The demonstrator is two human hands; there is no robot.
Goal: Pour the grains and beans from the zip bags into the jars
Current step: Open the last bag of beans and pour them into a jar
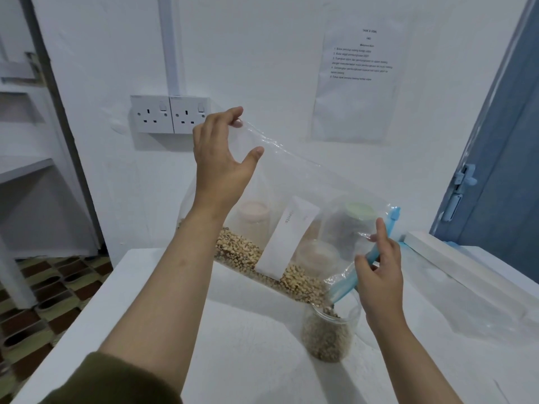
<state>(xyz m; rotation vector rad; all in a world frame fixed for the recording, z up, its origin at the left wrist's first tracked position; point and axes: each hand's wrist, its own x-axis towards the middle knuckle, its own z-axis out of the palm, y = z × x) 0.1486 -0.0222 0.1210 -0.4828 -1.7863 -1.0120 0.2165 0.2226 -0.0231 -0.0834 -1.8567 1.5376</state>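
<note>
Pouring: beans (256, 258) sliding down tilted zip bag (291, 182) into open jar (328, 333), mid-table (233, 360).
Left hand (218, 158): pinching raised bag corner.
Right hand (379, 266): pinching blue zip mouth above jar.
Advice: lift corner gradually, mouth centred.

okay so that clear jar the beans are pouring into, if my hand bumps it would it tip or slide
The clear jar already looks over half full of beans, so it is probably bottom-heavy and unlikely to tip from a light bump. Neither hand steadies it: the right hand holds the zip bag mouth above it. On the white table it might slide instead.
</note>
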